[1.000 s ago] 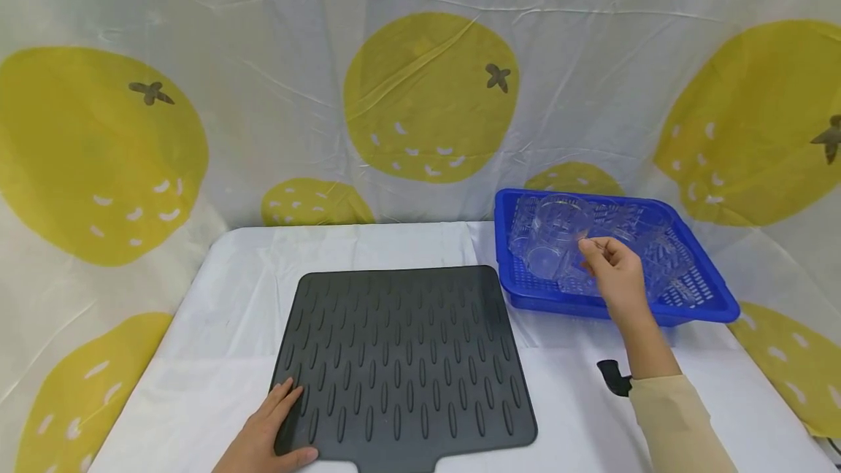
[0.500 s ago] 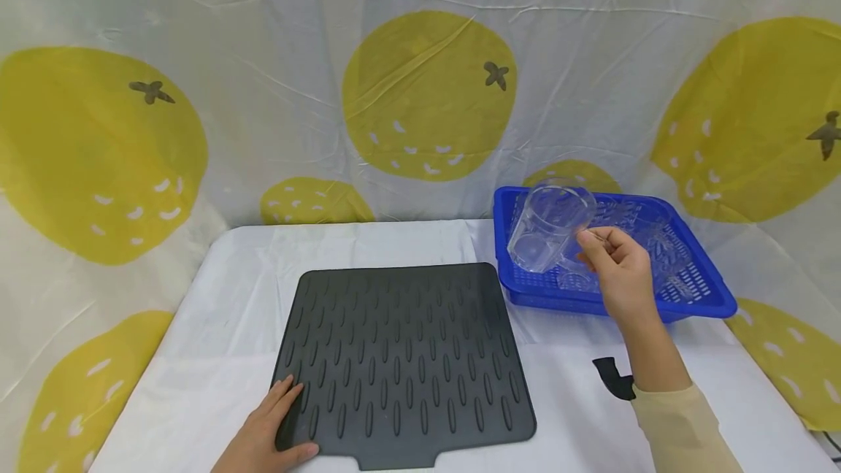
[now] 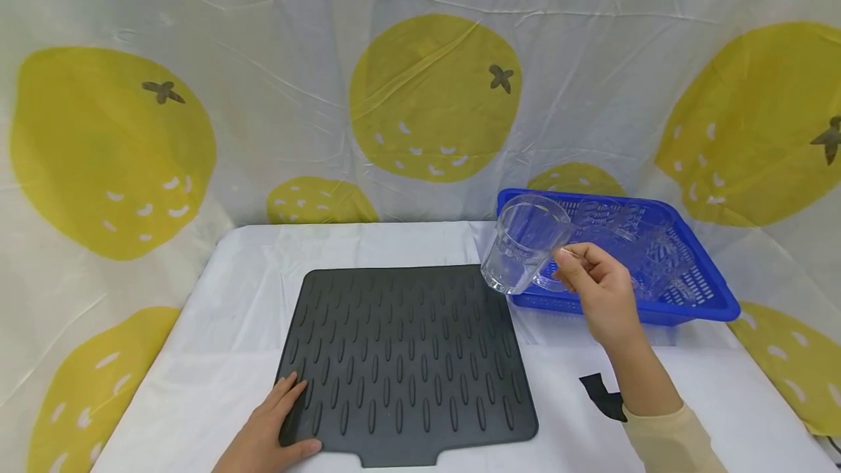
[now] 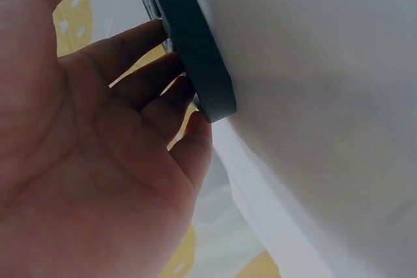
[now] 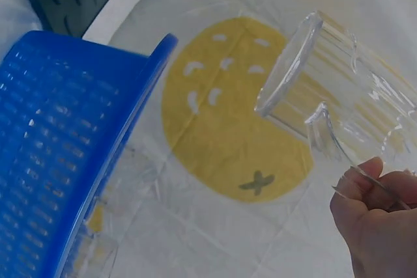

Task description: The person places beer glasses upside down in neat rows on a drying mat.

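A clear glass mug (image 3: 525,239) is held tilted in the air by my right hand (image 3: 601,290), which pinches its handle. In the head view the mug overlaps the left rim of the blue basket and the mat's far right corner. The right wrist view shows the same mug (image 5: 345,83) with thumb and fingers (image 5: 365,206) on the handle. My left hand (image 3: 266,425) rests at the near left corner of the dark grey ridged mat (image 3: 407,356), fingers straight along its edge. In the left wrist view those fingertips (image 4: 172,63) touch the mat's side (image 4: 202,50).
The blue perforated basket (image 3: 696,312) stands at the back right, with several clear glass pieces (image 3: 663,254) inside. A black strap end (image 3: 603,398) hangs by the right sleeve. A white cloth (image 3: 230,312) covers the table, and a lemon-print curtain (image 3: 282,93) hangs behind.
My right hand has lifted the glass mug out of the basket and carried it left, to the basket's left rim. My left hand has stayed on the mat.
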### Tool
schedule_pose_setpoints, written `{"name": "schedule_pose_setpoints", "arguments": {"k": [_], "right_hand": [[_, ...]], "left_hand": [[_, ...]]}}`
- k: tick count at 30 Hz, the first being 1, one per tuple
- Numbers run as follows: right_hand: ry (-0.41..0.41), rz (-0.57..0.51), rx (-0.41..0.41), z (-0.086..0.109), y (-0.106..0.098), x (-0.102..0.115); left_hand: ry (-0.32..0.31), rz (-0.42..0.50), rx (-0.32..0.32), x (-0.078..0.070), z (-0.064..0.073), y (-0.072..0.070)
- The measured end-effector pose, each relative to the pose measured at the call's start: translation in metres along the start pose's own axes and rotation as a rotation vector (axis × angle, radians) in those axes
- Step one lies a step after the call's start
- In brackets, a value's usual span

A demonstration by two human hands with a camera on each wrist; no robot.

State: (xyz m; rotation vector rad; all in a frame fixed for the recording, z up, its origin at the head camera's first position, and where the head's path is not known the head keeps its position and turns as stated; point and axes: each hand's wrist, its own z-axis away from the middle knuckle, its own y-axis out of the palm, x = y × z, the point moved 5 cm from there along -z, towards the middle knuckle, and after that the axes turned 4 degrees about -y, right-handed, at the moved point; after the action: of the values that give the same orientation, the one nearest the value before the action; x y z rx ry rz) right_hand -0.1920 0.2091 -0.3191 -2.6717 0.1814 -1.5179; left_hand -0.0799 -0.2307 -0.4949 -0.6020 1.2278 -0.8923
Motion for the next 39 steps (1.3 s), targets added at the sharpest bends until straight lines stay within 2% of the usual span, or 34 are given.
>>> {"name": "schedule_pose_setpoints", "arguments": {"k": [11, 25, 30, 39], "right_hand": [[-0.011, -0.043, 0.067, 0.011, 0.025, 0.001], [-0.051, -0.223, 0.172, 0.031, 0.065, 0.005], [-0.05, -0.23, 0.199, 0.036, 0.073, 0.005], [-0.015, -0.228, 0.274, 0.043, 0.092, 0.003]], "left_hand": [[0.009, 0.029, -0.002, -0.001, 0.002, -0.001], [-0.003, 0.044, -0.004, -0.001, 0.004, -0.001], [0.002, 0.058, 0.0, -0.002, 0.005, -0.001], [-0.033, 0.054, 0.009, -0.003, 0.003, -0.001]]}}
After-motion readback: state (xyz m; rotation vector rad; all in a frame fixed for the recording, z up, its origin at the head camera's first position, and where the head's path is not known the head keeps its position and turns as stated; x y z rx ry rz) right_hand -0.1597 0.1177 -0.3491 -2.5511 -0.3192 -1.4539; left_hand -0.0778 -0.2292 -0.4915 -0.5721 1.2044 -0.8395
